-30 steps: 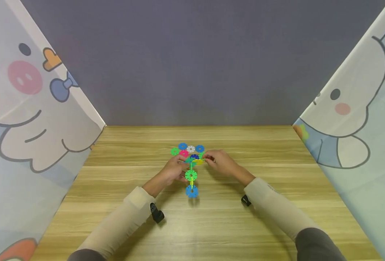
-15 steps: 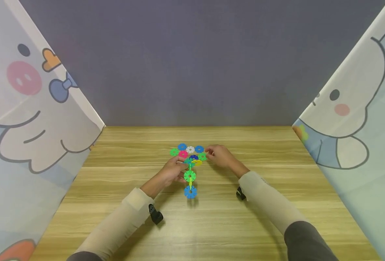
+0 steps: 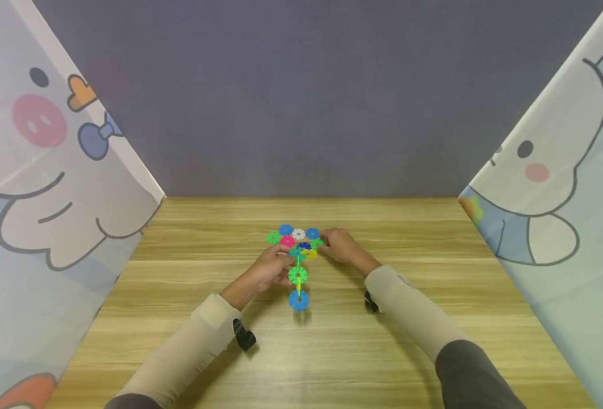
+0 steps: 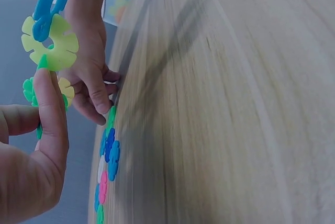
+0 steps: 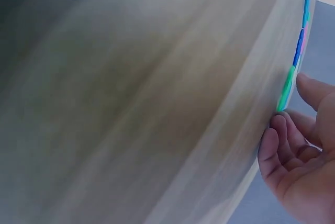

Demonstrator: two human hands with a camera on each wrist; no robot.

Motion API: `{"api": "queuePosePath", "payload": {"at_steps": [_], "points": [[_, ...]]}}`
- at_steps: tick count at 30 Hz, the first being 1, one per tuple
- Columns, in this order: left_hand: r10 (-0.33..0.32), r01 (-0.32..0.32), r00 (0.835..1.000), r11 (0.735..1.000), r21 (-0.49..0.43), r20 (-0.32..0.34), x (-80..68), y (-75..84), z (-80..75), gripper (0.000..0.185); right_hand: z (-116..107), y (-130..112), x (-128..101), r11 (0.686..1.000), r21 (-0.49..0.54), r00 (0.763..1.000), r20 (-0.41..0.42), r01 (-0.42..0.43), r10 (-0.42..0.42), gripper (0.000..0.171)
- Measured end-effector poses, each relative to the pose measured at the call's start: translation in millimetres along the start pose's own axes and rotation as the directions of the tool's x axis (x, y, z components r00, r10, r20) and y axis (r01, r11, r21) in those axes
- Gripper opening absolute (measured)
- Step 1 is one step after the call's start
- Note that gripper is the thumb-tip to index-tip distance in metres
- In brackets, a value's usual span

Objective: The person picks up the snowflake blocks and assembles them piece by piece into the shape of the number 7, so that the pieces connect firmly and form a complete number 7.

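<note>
My left hand (image 3: pixel 269 267) pinches a joined chain of notched plastic snowflake discs (image 3: pixel 298 275) above the table. The chain has a teal piece and a yellow disc (image 3: pixel 309 254) at its top, green and yellow pieces in the middle, and a blue disc (image 3: pixel 298 300) at the near end. My right hand (image 3: pixel 343 246) has thumb and fingertips around the edge of a loose green snowflake disc (image 3: pixel 317 243), which looks tilted. In the right wrist view, fingertips meet the lower end of that green disc (image 5: pixel 286 89), with the thumb close beside it.
Loose snowflake discs lie together at the far middle of the wooden table (image 3: pixel 383 341): a white one (image 3: pixel 298 234), a pink one (image 3: pixel 287 241), a dark blue one (image 3: pixel 304 246), blue ones and another green one (image 3: pixel 273 237). A grey panel (image 3: pixel 306 102) stands behind, with printed side walls.
My right hand has left the top of the chain, moved away and come to the loose green disc, which has tipped from lying flat. The left hand keeps the chain nearly still.
</note>
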State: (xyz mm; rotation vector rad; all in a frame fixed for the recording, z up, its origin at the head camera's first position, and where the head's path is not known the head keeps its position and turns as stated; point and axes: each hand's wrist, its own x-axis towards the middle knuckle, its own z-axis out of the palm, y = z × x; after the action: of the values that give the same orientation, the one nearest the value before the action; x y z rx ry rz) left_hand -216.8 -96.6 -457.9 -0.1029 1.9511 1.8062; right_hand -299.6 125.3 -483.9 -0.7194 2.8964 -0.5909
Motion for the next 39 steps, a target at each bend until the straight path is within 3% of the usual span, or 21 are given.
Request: {"api": "queuePosePath", "payload": {"at_steps": [17, 25, 32, 39], "points": [[-0.001, 0.001, 1.000, 1.000, 0.005, 0.010, 3.2, -3.4, 1.5, 0.032, 2.6, -1.6, 1.4, 0.999, -0.024, 0.999, 0.025, -0.036, 0.037, 0.036], [0.003, -0.003, 1.000, 1.000, -0.005, 0.016, 2.7, -3.5, 2.0, 0.031, 0.3, -1.9, 1.2, 0.993, 0.064, 0.993, 0.080, -0.097, 0.092, 0.040], [-0.007, 0.007, 1.000, 1.000, 0.004, 0.008, 1.6, -2.4, 2.1, 0.032, -2.3, -2.4, -1.1, 0.981, 0.143, 0.989, 0.087, -0.129, 0.118, 0.032], [-0.015, 0.015, 1.000, 1.000, 0.009, 0.007, 2.4, -4.1, 2.0, 0.034, -4.5, -0.8, -6.0, 0.976, 0.206, 0.996, 0.055, -0.076, 0.066, 0.032]]}}
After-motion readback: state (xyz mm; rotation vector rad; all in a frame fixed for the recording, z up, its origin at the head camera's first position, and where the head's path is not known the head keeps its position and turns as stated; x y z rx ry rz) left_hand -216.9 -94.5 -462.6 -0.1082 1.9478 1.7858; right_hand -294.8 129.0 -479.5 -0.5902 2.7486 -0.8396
